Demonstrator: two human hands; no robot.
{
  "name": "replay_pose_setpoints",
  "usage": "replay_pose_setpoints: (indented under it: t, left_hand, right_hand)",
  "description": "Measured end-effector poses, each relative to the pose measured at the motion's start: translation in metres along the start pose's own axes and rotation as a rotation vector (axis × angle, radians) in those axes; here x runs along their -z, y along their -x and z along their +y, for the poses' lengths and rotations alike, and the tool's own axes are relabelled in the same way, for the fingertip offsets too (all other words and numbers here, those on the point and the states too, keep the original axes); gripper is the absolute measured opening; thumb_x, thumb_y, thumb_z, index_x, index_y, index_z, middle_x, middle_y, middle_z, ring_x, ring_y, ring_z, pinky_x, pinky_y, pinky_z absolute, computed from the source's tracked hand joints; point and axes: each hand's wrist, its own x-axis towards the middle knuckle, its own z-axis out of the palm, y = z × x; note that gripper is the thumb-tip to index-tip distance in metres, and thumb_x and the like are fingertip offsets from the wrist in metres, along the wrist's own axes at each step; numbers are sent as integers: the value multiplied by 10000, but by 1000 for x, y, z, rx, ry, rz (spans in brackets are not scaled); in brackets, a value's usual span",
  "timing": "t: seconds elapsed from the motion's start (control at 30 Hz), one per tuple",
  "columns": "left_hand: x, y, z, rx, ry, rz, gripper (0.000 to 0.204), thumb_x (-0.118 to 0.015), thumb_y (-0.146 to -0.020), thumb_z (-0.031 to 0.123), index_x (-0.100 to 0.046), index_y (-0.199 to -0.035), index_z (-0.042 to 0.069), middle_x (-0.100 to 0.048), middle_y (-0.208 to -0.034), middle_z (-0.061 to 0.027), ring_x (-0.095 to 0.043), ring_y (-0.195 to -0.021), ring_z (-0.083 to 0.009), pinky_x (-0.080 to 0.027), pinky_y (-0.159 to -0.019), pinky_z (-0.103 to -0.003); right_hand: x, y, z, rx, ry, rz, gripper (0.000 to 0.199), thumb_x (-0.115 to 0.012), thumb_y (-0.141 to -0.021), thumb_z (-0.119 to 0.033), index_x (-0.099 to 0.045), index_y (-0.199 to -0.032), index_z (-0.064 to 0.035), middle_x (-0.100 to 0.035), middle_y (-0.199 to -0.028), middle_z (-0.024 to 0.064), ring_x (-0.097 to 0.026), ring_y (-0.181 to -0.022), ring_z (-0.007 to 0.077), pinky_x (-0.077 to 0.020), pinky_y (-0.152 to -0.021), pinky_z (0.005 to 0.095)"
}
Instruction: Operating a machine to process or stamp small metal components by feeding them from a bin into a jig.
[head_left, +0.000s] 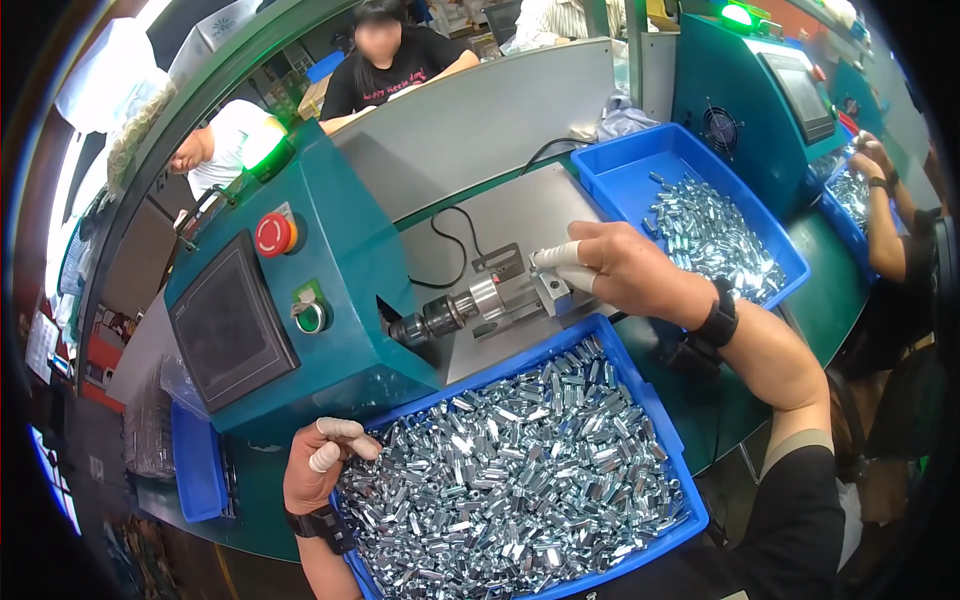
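My right hand (630, 268), with white finger covers on its fingertips, reaches to the small metal fixture (550, 292) in front of the machine's chuck (437, 318). Its thumb and forefinger are pinched together, and whatever lies between them is too small to make out. My left hand (318, 465), in similar covers, is at the left rim of the near blue tray (645, 385). Its fingers are curled in above the tray's edge, and what they may hold cannot be made out. Shiny metal hex pieces (520, 460) fill this tray in a loose heap.
A green machine (330, 225) with a dark screen (232, 320) and red stop button (272, 235) stands left. Another blue tray (625, 165) of metal pieces lies back right, before a second machine (715, 90). A grey partition (500, 120) runs behind; co-workers sit beyond and at right.
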Motion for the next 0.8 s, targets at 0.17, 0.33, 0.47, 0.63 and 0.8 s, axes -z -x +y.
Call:
replay_pose_setpoints:
  t: [0.17,0.33,0.47,0.63,0.8]
  left_hand:
    - [-4,-2,-2,-18,-16,40,418,-691,-933,349,-640,-1143,-9,-716,-925,-157,-687,-909,-276,-538,-857,-400]
    - [-3,2,-4,-18,-12,45,422,-689,-934,351,-639,-1148,-9,-716,-925,-158,-688,-906,-277,-538,-857,-401]
    - [-4,0,-2,-13,-19,28,425,-690,-933,353,-639,-1150,-9,-716,-926,-158,-688,-908,-279,-539,-860,-404]
    - [-1,1,-1,-11,0,13,425,-693,-931,344,-640,-1169,-4,-719,-945,-159,-689,-934,-285,-538,-870,-409]
    - [-2,0,-1,-17,26,-13,425,-697,-932,324,-638,-1201,0,-727,-987,-161,-692,-981,-294,-535,-890,-418]
  right_hand:
    - [2,7,-1,7,191,-67,383,-652,-864,-2,-696,-1235,-90,-541,-798,126,-568,-680,312,-469,-647,378]
    - [5,12,-13,-211,43,-102,424,-638,-896,-23,-617,-1320,-19,-630,-906,113,-629,-802,232,-501,-724,335]
    - [7,16,-22,-545,-380,-123,440,-626,-931,-54,-565,-1358,32,-666,-1068,109,-642,-934,181,-513,-815,308]
    - [8,17,-27,-622,-551,-165,458,-627,-955,-95,-539,-1385,36,-650,-1181,116,-626,-1023,175,-499,-904,303]
    - [7,18,-24,-546,-588,-156,435,-644,-960,-161,-583,-1348,26,-723,-1070,143,-646,-928,148,-508,-859,287]
